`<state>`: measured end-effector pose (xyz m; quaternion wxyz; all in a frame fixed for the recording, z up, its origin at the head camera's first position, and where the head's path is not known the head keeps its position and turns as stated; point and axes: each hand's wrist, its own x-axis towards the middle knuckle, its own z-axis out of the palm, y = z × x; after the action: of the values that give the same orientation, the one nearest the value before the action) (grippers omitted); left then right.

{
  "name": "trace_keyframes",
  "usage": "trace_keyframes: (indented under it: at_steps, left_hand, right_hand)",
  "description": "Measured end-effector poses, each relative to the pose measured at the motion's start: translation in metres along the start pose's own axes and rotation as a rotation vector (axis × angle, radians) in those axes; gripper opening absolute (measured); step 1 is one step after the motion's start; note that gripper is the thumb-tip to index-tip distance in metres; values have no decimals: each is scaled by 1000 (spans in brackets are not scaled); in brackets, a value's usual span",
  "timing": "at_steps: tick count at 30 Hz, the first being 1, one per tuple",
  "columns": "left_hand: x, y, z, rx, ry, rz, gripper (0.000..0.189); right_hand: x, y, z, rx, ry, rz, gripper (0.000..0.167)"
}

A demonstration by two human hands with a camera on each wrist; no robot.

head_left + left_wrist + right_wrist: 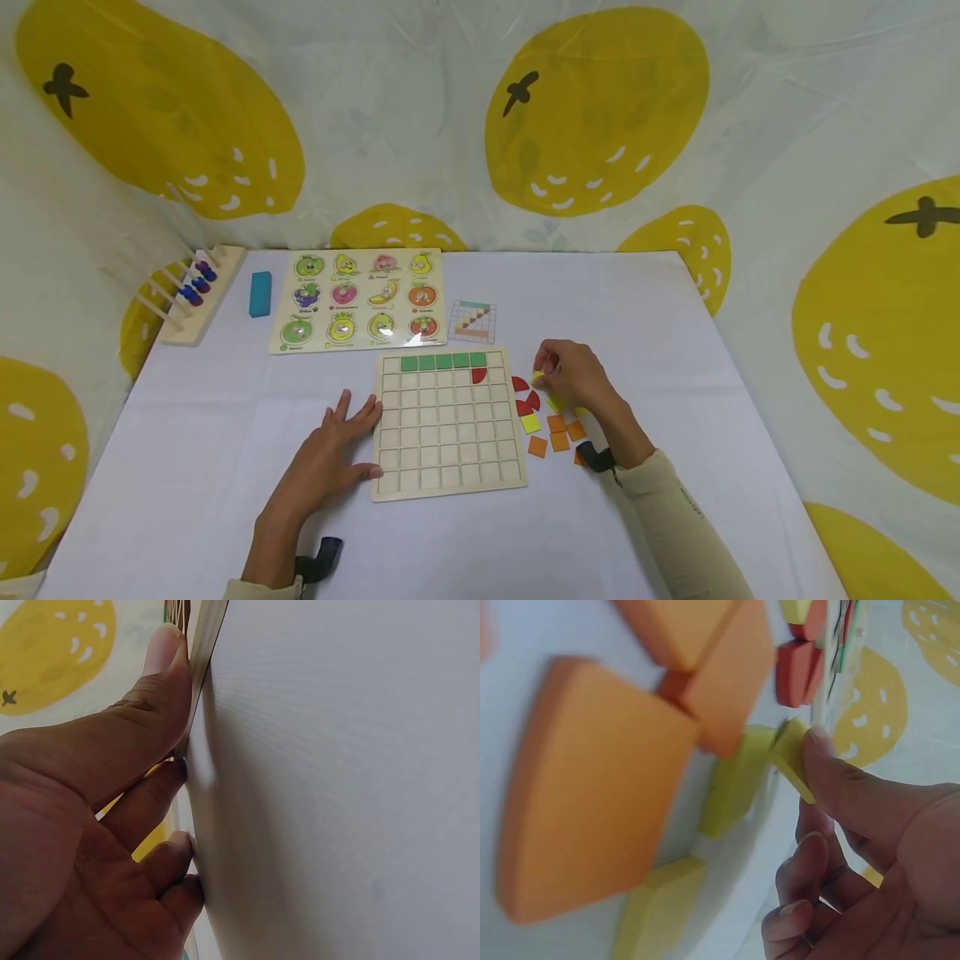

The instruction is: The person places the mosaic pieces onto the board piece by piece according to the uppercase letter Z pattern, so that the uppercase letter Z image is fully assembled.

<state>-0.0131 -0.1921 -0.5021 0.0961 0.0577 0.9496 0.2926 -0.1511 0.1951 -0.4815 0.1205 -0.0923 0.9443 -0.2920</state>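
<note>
My right hand [573, 375] pinches a yellow square tile [793, 759] between thumb and fingers, just right of the wooden grid board [448, 417]. Along the board's top row lie several green squares [444, 361], with one red quarter-circle [479, 376] under the rightmost. My left hand [330, 458] has its fingers spread, the thumb and fingertips resting at the board's left edge. Beside the board's right edge are loose red quarter-circles [520, 383], a yellow tile [531, 423] and several orange squares [559, 442]. More yellow tiles [737, 780] lie beneath the right hand.
Behind the board lie a small pattern card [473, 322] and a fruit puzzle board [358, 300]. Farther left stand a teal block [260, 293] and a wooden peg rack [202, 308] with blue and purple beads. A fruit-print cloth [420, 125] hangs behind the white table [187, 433].
</note>
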Motion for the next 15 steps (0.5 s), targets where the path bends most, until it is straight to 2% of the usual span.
trace_keyframes:
  at_steps: [8,15]
  left_hand:
    - [0,0,0,8,-3,4,108]
    - [0,0,0,-2,-8,-4,108]
  right_hand:
    - [-1,-21,1,22,4,-35,12]
    - [5,-42,14,85,-25,-90,10]
